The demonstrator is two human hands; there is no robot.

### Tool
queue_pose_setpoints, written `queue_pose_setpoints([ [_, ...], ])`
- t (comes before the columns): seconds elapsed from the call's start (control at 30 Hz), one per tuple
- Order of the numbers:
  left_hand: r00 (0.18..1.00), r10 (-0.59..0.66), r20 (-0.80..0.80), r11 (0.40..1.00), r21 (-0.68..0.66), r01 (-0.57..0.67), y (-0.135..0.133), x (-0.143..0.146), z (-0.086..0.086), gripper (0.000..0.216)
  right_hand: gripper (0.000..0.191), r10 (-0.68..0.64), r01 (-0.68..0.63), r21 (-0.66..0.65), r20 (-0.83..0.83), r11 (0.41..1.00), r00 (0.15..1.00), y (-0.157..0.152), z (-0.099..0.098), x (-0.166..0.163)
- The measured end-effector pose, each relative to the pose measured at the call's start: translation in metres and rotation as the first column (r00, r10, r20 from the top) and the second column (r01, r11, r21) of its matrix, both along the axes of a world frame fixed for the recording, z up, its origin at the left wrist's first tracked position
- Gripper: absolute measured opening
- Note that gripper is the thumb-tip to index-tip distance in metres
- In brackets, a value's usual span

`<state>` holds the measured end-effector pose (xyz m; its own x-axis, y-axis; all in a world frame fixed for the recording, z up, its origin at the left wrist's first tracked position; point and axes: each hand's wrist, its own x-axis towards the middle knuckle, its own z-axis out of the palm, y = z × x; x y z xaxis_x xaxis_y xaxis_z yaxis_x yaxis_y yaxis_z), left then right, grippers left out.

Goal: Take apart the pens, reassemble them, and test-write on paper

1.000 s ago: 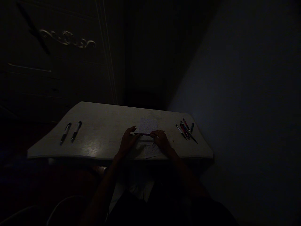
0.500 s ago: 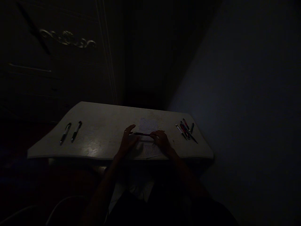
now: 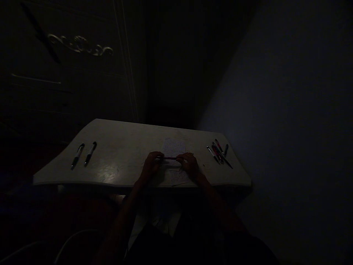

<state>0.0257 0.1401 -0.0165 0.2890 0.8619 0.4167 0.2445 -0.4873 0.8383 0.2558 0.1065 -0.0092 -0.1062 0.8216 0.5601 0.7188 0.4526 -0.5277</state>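
The room is very dark. A pen (image 3: 170, 158) is held level between my two hands above a sheet of paper (image 3: 173, 147) on a small pale table (image 3: 118, 147). My left hand (image 3: 150, 166) grips the pen's left end with curled fingers. My right hand (image 3: 188, 165) pinches its right end. Both wrists rest near the table's front edge.
Two pens (image 3: 83, 154) lie side by side at the table's left. Several pens (image 3: 219, 152) lie in a loose bunch at its right. A dark cabinet with an ornate handle (image 3: 79, 44) stands behind on the left, and a wall (image 3: 275, 110) rises on the right.
My left hand's fingers, spread open half a second ago, have curled shut around the pen's left end. The right hand has stayed in place.
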Motion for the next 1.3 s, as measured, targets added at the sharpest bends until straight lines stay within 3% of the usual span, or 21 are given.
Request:
queue_pose_setpoints([
  [0.13,0.998,0.053,0.029,0.998,-0.019,-0.052,-0.004,0.000,0.002,0.044,0.015,0.016,-0.016,0.016,-0.014,1.000,1.000,0.000,-0.001,0.000],
  [0.47,0.994,0.107,-0.009,0.973,-0.204,-0.106,-0.007,0.007,0.012,0.035,0.016,0.028,-0.025,0.069,-0.043,0.997,0.999,0.001,0.002,-0.001],
  [0.67,0.998,0.031,0.060,0.996,-0.082,-0.026,-0.003,0.004,0.005,0.021,0.016,-0.017,0.013,-0.020,-0.164,1.000,0.986,0.002,-0.002,0.000],
  [0.8,0.994,0.040,0.105,0.999,0.006,-0.041,-0.004,0.003,0.003,0.035,0.019,-0.042,0.028,-0.060,-0.247,0.998,0.968,0.001,-0.006,0.001],
  [0.9,0.987,0.127,0.103,0.991,-0.048,-0.123,-0.004,0.006,0.002,0.047,0.019,-0.040,0.028,-0.049,-0.263,0.998,0.964,0.000,-0.004,0.000],
  [1.03,0.990,0.138,0.011,0.982,-0.132,-0.135,-0.001,0.008,-0.001,0.034,0.018,-0.027,0.022,-0.021,-0.246,1.000,0.969,-0.001,0.002,-0.001],
  [1.23,0.998,0.069,0.010,0.997,-0.033,-0.069,0.001,0.002,-0.001,0.022,0.020,-0.039,0.026,-0.055,-0.253,0.998,0.967,-0.002,0.003,-0.002],
  [1.3,0.998,0.037,0.044,0.999,-0.016,-0.036,-0.001,0.002,0.001,0.029,0.021,-0.044,0.030,-0.057,-0.271,0.998,0.962,-0.002,0.003,-0.002],
])
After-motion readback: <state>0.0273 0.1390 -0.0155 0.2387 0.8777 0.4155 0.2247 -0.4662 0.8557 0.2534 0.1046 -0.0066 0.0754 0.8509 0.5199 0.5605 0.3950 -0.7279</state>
